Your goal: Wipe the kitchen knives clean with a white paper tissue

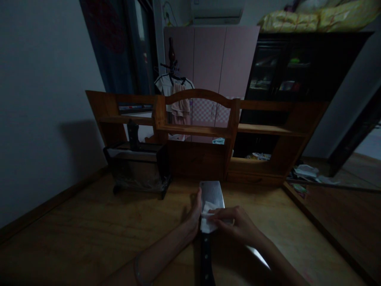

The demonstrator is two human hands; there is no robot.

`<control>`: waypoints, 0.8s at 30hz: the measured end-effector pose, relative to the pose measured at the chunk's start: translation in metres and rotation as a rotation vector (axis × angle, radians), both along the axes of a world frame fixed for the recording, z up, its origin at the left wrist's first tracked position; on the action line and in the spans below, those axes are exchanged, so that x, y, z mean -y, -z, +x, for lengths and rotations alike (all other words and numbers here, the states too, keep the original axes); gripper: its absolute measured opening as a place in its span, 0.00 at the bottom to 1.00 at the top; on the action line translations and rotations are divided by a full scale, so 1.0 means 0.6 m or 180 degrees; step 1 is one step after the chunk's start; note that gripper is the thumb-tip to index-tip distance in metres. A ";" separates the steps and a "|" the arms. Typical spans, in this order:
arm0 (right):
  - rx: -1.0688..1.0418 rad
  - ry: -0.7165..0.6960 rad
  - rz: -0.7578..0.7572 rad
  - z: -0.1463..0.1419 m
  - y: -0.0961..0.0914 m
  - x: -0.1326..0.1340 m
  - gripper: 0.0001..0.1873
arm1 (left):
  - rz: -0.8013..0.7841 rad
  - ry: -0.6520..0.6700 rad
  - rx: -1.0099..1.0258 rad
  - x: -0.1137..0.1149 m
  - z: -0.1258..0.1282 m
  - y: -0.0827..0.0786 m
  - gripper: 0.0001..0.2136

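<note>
A cleaver [212,194] lies flat on the wooden desk [89,230], its broad blade pointing away from me and its dark handle [206,258] toward me. My left hand [194,216] rests along the blade's left edge, thumb up against it, fingers hidden behind. My right hand [235,224] is closed in a pinch on a white tissue [207,216] and presses it onto the near part of the blade.
A dark metal rack [139,167] stands at the back left of the desk. A wooden shelf unit [202,135] runs along the desk's far edge. Papers [306,172] lie at the right. A pink wardrobe and dark cabinet stand beyond.
</note>
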State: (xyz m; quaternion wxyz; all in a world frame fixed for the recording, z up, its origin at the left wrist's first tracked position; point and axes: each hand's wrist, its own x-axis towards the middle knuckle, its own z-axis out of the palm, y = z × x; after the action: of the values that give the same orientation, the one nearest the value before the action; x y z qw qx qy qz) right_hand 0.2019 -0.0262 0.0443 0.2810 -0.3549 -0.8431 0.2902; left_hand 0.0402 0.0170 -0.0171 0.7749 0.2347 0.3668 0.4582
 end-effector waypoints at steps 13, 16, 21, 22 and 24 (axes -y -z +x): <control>0.0534 -0.0077 0.0546 -0.008 0.011 -0.003 0.23 | 0.0066 -0.0040 0.0391 -0.005 0.007 -0.011 0.27; 0.0714 0.0053 0.0715 -0.006 0.022 -0.010 0.25 | 0.0265 0.0026 0.0563 0.002 0.006 -0.015 0.27; 0.0762 0.0231 0.0759 -0.001 0.027 -0.015 0.25 | 0.0394 0.0051 0.0614 -0.002 0.007 -0.006 0.31; 0.0748 0.0252 0.0758 -0.001 0.026 -0.016 0.25 | 0.0369 0.0051 0.0599 -0.004 0.007 -0.005 0.31; 0.0725 0.0291 0.0770 -0.001 0.026 -0.017 0.26 | 0.0298 0.0046 0.0577 -0.006 0.008 -0.004 0.31</control>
State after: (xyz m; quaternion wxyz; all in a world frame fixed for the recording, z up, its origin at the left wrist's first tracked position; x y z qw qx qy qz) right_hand 0.2015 -0.0163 0.0286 0.2373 -0.3871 -0.8813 0.1314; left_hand 0.0453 0.0209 -0.0149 0.7963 0.2309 0.2717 0.4886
